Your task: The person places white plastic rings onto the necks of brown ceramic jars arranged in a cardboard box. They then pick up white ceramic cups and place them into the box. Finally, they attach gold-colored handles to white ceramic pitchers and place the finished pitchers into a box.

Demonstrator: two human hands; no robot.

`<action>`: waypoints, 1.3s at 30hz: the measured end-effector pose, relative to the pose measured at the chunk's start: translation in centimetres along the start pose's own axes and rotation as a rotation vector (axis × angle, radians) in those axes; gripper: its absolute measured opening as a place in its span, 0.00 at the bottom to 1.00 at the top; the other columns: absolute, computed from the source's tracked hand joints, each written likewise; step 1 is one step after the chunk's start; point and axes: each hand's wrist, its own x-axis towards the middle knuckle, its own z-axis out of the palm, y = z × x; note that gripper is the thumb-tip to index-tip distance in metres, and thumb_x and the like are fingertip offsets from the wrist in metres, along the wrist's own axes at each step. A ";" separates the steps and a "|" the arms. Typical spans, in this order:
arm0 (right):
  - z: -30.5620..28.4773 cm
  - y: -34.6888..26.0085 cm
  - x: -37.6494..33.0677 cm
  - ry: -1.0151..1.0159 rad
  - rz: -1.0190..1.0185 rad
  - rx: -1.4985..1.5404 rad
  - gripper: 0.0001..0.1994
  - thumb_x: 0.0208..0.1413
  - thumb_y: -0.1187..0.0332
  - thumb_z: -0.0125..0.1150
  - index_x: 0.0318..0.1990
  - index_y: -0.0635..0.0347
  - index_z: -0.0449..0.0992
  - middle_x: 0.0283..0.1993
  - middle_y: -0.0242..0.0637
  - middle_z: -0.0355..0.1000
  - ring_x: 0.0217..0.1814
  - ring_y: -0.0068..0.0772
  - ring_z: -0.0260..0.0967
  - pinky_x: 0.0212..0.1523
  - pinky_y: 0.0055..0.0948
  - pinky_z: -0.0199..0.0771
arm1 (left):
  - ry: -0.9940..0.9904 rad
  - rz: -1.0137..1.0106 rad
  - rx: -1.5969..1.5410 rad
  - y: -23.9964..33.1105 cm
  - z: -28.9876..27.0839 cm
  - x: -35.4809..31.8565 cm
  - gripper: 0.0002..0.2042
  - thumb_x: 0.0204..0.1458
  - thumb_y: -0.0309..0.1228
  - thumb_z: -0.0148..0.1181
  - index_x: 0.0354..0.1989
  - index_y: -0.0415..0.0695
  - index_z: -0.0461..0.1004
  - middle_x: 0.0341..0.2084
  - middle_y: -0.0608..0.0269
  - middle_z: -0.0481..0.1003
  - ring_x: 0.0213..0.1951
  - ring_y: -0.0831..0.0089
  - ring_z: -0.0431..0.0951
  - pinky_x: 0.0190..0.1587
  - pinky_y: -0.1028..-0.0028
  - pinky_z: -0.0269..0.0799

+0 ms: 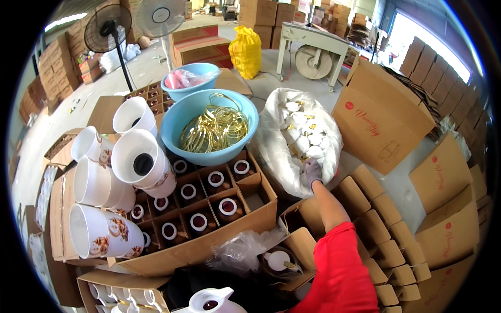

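My right hand [312, 172], in a grey glove with a red sleeve behind it, reaches into an open clear plastic bag [271, 141] full of small white caps [308, 136]. Its fingers rest among the caps at the bag's lower edge, and the caps hide whether it grips one. My left hand is out of view. Just left of the bag lies a divided carton [261, 214] holding several brown flasks with white rims [228, 207]. A blue basin [175, 133] of gold rings [214, 128] sits on the carton's far end.
Stacks of white jug shells [138, 156] lie on their sides at the left. A white jug top [211, 300] is at the bottom edge. A row of small folded cartons [386, 235] runs along the right, with larger boxes [381, 117], two standing fans and a yellow sack [245, 49] beyond.
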 end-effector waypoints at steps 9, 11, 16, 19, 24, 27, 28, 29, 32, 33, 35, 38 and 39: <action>-0.9 -17.8 -12.9 -0.530 -0.293 -0.186 0.28 0.67 0.54 0.48 0.70 0.58 0.58 0.70 0.38 0.60 0.71 0.36 0.55 0.69 0.33 0.54 | 0.008 0.043 -0.002 1.9 2.0 -0.9 0.24 0.57 0.27 0.62 0.62 0.38 0.67 0.55 0.55 0.73 0.55 0.68 0.73 0.55 0.72 0.69; 0.2 -18.0 -14.8 -0.686 -0.290 0.055 0.29 0.69 0.53 0.45 0.72 0.56 0.57 0.73 0.36 0.57 0.76 0.34 0.51 0.73 0.32 0.50 | -0.004 0.029 -0.005 1.9 2.0 -1.0 0.24 0.57 0.27 0.63 0.61 0.38 0.67 0.54 0.56 0.73 0.54 0.68 0.73 0.54 0.72 0.69; -0.2 -10.0 -4.4 -0.760 -0.262 0.434 0.30 0.61 0.57 0.59 0.68 0.57 0.64 0.67 0.47 0.65 0.70 0.34 0.61 0.67 0.33 0.61 | 0.004 -0.030 -0.017 1.0 1.7 -1.8 0.23 0.56 0.28 0.64 0.60 0.38 0.69 0.53 0.56 0.75 0.52 0.68 0.74 0.53 0.72 0.70; 0.7 -9.7 -1.4 -0.594 -0.125 0.289 0.31 0.57 0.62 0.63 0.68 0.56 0.63 0.68 0.51 0.63 0.69 0.42 0.62 0.64 0.38 0.66 | 0.041 -0.076 -0.017 0.5 1.2 -2.5 0.22 0.56 0.28 0.65 0.59 0.38 0.70 0.52 0.56 0.75 0.51 0.69 0.75 0.52 0.72 0.71; 4.5 -4.8 -2.1 -0.475 -0.524 -0.645 0.29 0.62 0.57 0.53 0.70 0.46 0.58 0.76 0.54 0.44 0.72 0.60 0.55 0.68 0.49 0.61 | 0.010 -0.105 -0.025 0.3 0.8 -2.2 0.22 0.55 0.28 0.66 0.57 0.38 0.72 0.50 0.56 0.76 0.50 0.69 0.76 0.50 0.72 0.72; 7.2 -11.6 -5.8 -0.498 0.167 -0.014 0.27 0.61 0.55 0.52 0.68 0.46 0.60 0.72 0.54 0.52 0.73 0.61 0.52 0.68 0.52 0.59 | 0.123 -0.138 -0.032 0.0 0.5 -4.2 0.21 0.54 0.29 0.67 0.57 0.38 0.73 0.49 0.57 0.77 0.49 0.69 0.77 0.49 0.72 0.72; 5.2 -7.6 -3.6 -0.415 -0.003 -0.285 0.25 0.61 0.57 0.51 0.66 0.47 0.62 0.68 0.55 0.56 0.72 0.61 0.52 0.67 0.53 0.59 | 0.063 -0.128 -0.040 0.0 0.7 -2.9 0.21 0.54 0.29 0.67 0.56 0.38 0.73 0.49 0.57 0.77 0.48 0.69 0.77 0.49 0.72 0.72; 1.9 -2.7 -1.1 -0.282 -0.137 -0.588 0.23 0.62 0.58 0.50 0.64 0.49 0.63 0.64 0.57 0.59 0.72 0.61 0.51 0.66 0.55 0.59 | -0.013 -0.115 -0.054 -0.1 1.0 -1.4 0.21 0.54 0.29 0.67 0.56 0.38 0.73 0.49 0.57 0.78 0.48 0.69 0.77 0.48 0.72 0.72; -3.8 -15.0 -8.5 -0.062 -0.103 0.008 0.33 0.51 0.63 0.67 0.64 0.58 0.60 0.54 0.53 0.63 0.58 0.51 0.66 0.54 0.46 0.72 | 0.231 -0.131 -0.072 0.8 2.0 -5.1 0.14 0.56 0.30 0.66 0.49 0.38 0.78 0.38 0.62 0.81 0.41 0.73 0.79 0.42 0.73 0.73; -6.5 -12.9 -8.0 0.020 -0.179 0.233 0.34 0.51 0.65 0.67 0.65 0.59 0.59 0.54 0.52 0.64 0.58 0.49 0.67 0.52 0.44 0.74 | 0.155 -0.130 -0.077 1.4 2.2 -4.7 0.13 0.58 0.29 0.64 0.49 0.39 0.78 0.36 0.64 0.80 0.41 0.74 0.78 0.43 0.74 0.73; -9.7 -15.7 -12.3 -0.598 -0.104 1.140 0.31 0.55 0.68 0.63 0.65 0.58 0.59 0.55 0.47 0.65 0.58 0.41 0.69 0.54 0.37 0.75 | 0.138 0.103 -0.082 -0.2 2.3 -4.0 0.23 0.51 0.34 0.70 0.54 0.38 0.74 0.42 0.58 0.78 0.48 0.66 0.77 0.50 0.69 0.73; -13.0 -19.1 -26.0 -0.919 -0.100 1.251 0.29 0.57 0.69 0.61 0.66 0.59 0.61 0.60 0.38 0.67 0.62 0.33 0.68 0.59 0.31 0.71 | 0.085 0.043 -0.017 3.3 3.4 -4.3 0.15 0.49 0.32 0.70 0.44 0.41 0.79 0.37 0.63 0.79 0.35 0.77 0.78 0.39 0.77 0.74; -13.6 -18.5 -29.7 -0.961 -0.152 1.217 0.31 0.57 0.67 0.62 0.67 0.59 0.60 0.62 0.36 0.66 0.64 0.32 0.66 0.62 0.31 0.68 | 0.060 0.077 -0.041 2.9 4.0 -3.7 0.16 0.50 0.34 0.70 0.44 0.39 0.80 0.38 0.62 0.79 0.36 0.76 0.79 0.41 0.76 0.75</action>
